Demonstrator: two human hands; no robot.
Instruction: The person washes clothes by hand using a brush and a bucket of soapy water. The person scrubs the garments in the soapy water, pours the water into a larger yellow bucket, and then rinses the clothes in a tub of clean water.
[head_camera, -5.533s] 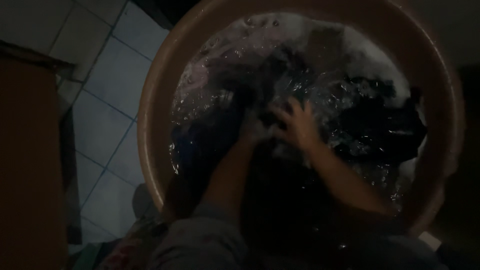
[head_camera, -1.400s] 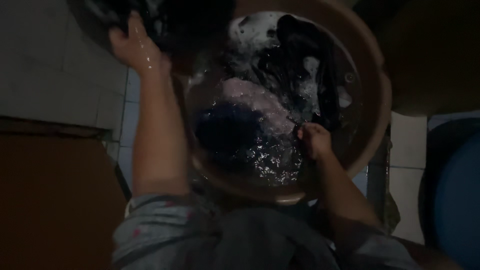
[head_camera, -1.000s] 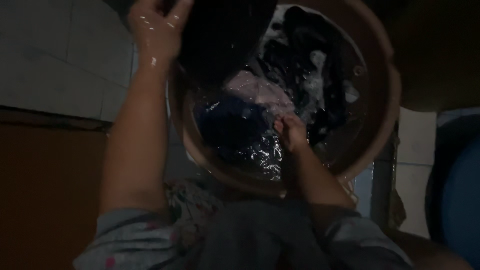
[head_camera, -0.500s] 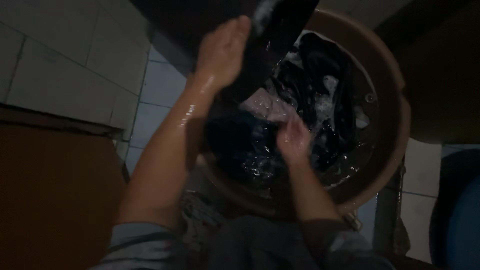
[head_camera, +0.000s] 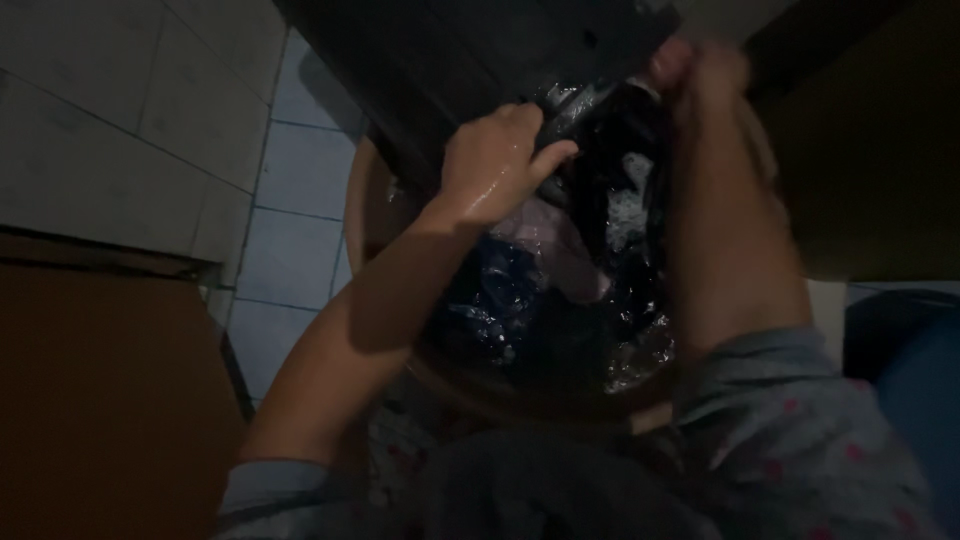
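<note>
Both hands, left hand (head_camera: 500, 160) and right hand (head_camera: 700, 75), clench the soaked dark cloth garment (head_camera: 520, 70) above the round brown plastic basin (head_camera: 375, 200); it looks heavy, limp, slippery, best bunched at its edge.

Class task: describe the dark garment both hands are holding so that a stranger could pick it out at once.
Find the round brown basin of soapy water on the tiled floor. Above it, the left hand and right hand grip a wet dark garment. Unlike the pink cloth below, it is lifted up.

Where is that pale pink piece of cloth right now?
In the head view the pale pink cloth lies in the brown basin, near centre, just below the left hand, with dark wet clothes around it.
</note>
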